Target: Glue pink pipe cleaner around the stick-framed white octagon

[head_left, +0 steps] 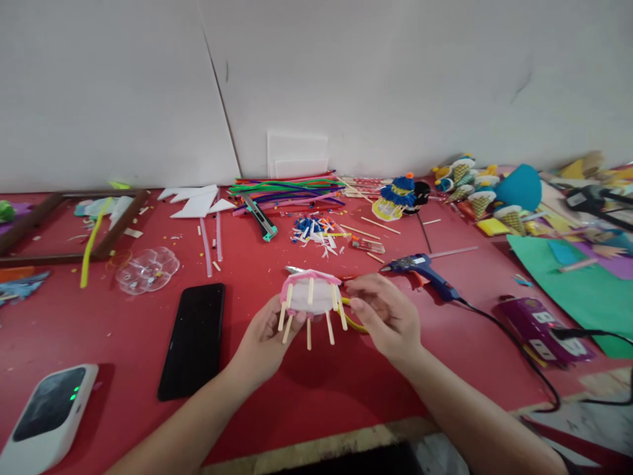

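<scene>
My left hand [270,333] is closed on the left and lower edge of a small round craft piece [316,297]. The piece has a whitish middle and a pink rim, and several short wooden sticks stand out from it toward me. At its right edge is my right hand [388,313], thumb and index finger apart, fingertips close to the rim; whether they touch it I cannot tell. Behind the piece lies a partly hidden tool with a metal tip [294,269] and a yellow handle [355,323].
A blue glue gun [425,272] lies to the right, its cord running to a purple power strip [544,330]. On the left are a black phone [192,340] and a white device [49,419]. Farther back lie a box cutter [260,218], pipe cleaners [291,188] and scraps [319,232].
</scene>
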Available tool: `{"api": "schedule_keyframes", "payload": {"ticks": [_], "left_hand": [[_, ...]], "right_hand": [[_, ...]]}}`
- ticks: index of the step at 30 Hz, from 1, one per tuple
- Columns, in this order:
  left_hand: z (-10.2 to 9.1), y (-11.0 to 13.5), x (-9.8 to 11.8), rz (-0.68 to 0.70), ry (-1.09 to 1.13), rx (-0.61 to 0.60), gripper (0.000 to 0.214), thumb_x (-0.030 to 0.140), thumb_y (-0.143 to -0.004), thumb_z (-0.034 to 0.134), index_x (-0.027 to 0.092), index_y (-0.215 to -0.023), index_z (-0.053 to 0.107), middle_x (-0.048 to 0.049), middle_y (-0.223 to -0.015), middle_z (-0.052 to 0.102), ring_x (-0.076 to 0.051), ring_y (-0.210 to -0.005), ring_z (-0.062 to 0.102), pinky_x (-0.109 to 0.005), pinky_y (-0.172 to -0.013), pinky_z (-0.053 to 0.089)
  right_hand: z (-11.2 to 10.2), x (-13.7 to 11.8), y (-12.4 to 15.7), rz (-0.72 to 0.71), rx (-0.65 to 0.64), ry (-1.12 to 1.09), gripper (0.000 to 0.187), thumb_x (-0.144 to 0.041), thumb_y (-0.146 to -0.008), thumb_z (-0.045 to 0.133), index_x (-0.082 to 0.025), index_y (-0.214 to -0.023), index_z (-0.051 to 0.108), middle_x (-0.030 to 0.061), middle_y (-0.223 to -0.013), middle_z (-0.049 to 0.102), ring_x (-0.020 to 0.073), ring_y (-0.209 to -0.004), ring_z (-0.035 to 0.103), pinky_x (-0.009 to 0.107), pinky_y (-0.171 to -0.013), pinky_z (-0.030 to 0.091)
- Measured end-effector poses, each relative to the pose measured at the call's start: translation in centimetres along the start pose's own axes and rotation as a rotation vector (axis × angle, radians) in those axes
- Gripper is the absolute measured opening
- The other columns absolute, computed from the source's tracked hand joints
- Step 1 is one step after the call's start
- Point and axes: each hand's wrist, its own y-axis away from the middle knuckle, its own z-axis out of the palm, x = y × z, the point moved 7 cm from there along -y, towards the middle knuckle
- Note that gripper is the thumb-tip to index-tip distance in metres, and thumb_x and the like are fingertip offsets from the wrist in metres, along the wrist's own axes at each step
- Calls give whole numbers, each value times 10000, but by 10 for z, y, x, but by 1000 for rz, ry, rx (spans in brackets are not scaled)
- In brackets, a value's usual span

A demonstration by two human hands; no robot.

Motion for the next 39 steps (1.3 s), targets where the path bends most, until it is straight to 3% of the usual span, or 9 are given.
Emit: {"api": "schedule_keyframes", "payload": {"ticks": [6,11,15,18,22,26,29,33,39], "left_hand": [[12,-1,-1,87,29,-153,66,251,-834,635,220,-876,675,-40,-885,760,-191,-796,713,-324,-819,552],[15,1,-8,108,56,-211,178,204,-833,643,232,-1004,682,-45,-935,756,-192,-829,717,-337,-857,551],[15,5,-6,141,140,-304,353,140,-822,633,253,-1155,650,-76,-1079,737,-208,-972,712,-337,-884,550],[12,4,-4,136,262,-360,506,103,-785,649,264,-1262,607,-112,-1290,662,-255,-1167,648,-401,-996,506],[-9,0,6,226,256,-198,438,134,-840,613,296,-1245,643,-80,-1426,577,-260,-1354,498,-417,-1102,424],[-21,10,32,524,5,-35,346,126,-871,626,322,-1147,696,-33,-1204,702,-174,-1171,629,-322,-1057,467],[-20,16,41,622,-185,17,348,93,-829,675,303,-1103,716,-21,-1058,750,-148,-1016,683,-257,-924,534],[-21,14,41,616,-238,43,271,131,-819,697,272,-1045,750,-37,-980,781,-161,-880,722,-260,-812,575],[-19,10,41,432,-298,-2,203,188,-806,712,288,-962,794,-34,-943,808,-201,-837,754,-302,-826,588]], "right_hand": [[-2,0,-3,9,24,-36,127,-203,-869,648,-230,-971,720,35,-819,712,148,-716,680,229,-603,561],[2,4,0,2,-30,-50,106,-208,-865,645,-217,-934,724,52,-819,733,163,-711,688,256,-626,576],[2,11,0,48,-59,-72,129,-219,-881,615,-216,-949,724,56,-841,739,154,-688,688,246,-598,568],[-2,1,-11,11,-96,-23,148,-189,-882,601,-215,-952,729,51,-818,735,151,-688,683,253,-613,565],[-1,-30,-28,-204,-218,164,187,-168,-889,599,-227,-1003,735,57,-844,738,176,-764,683,312,-700,558],[15,-56,-35,-400,-369,269,154,-178,-922,590,-200,-983,730,66,-869,733,182,-801,650,339,-749,544],[28,-64,-37,-450,-443,249,130,-172,-929,583,-170,-917,713,71,-871,735,173,-798,644,343,-779,541],[35,-61,-39,-431,-455,187,110,-156,-915,592,-179,-886,696,54,-841,742,166,-769,656,340,-770,542],[38,-46,-37,-295,-467,95,118,-228,-919,591,-234,-900,708,26,-811,733,177,-772,657,354,-748,550]]}}
